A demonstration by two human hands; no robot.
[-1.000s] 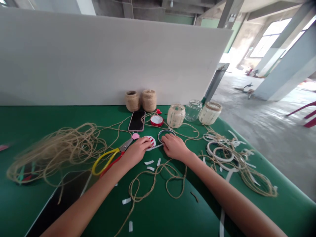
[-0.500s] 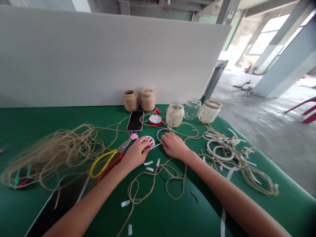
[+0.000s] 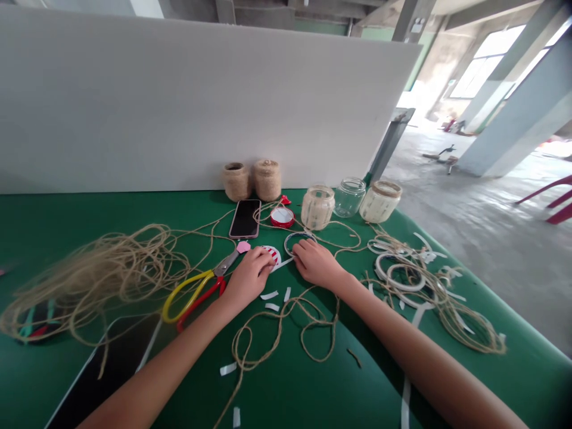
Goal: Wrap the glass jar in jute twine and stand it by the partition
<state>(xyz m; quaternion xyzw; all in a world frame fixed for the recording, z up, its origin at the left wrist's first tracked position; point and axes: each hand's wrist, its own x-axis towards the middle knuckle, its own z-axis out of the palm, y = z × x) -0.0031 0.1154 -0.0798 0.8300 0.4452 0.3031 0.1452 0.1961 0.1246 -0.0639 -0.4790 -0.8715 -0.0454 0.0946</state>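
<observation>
The left hand (image 3: 249, 275) curls over a striped round thing (image 3: 270, 254); the right hand (image 3: 316, 266) curls at a ring (image 3: 288, 239). I can't tell if either pinches. Keeping the white strip (image 3: 285, 263) between them flat should help. Scissors (image 3: 219, 270) lie beside the left hand; loopy string (image 3: 245, 361) could snag.

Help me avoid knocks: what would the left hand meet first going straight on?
The striped disc at the left hand's fingertips; past it, probably the ring at the right hand, though depth is unclear.
</observation>
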